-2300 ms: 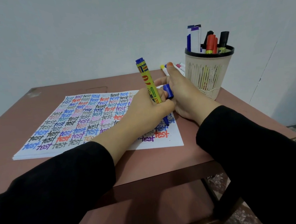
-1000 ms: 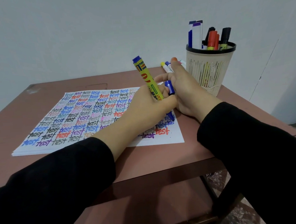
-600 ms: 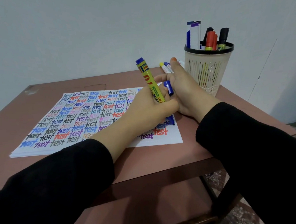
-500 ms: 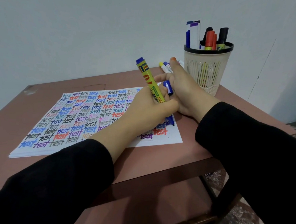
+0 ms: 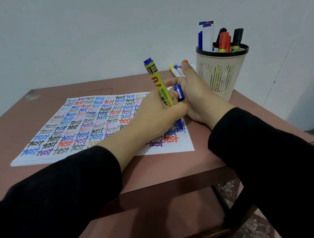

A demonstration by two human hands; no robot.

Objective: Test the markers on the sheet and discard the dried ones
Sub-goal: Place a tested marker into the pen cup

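Note:
A white sheet (image 5: 65,142) covered with the word "test" in many colours lies on the brown table (image 5: 174,167). My left hand (image 5: 152,115) grips a yellow marker with blue ends (image 5: 156,78), nearly upright, its blue tip down on the sheet's right part among blue writing. My right hand (image 5: 197,98) rests on the table at the sheet's right edge and holds the marker's blue cap (image 5: 179,92) between its fingers.
A beige mesh cup with a black rim (image 5: 221,72) stands at the back right, holding several markers (image 5: 221,39). Loose markers (image 5: 176,70) lie on the table behind my right hand. The table's front edge runs close below the sheet.
The marker's tip has shifted slightly on the sheet's right part as my left hand writes. My right hand has kept its place with the cap.

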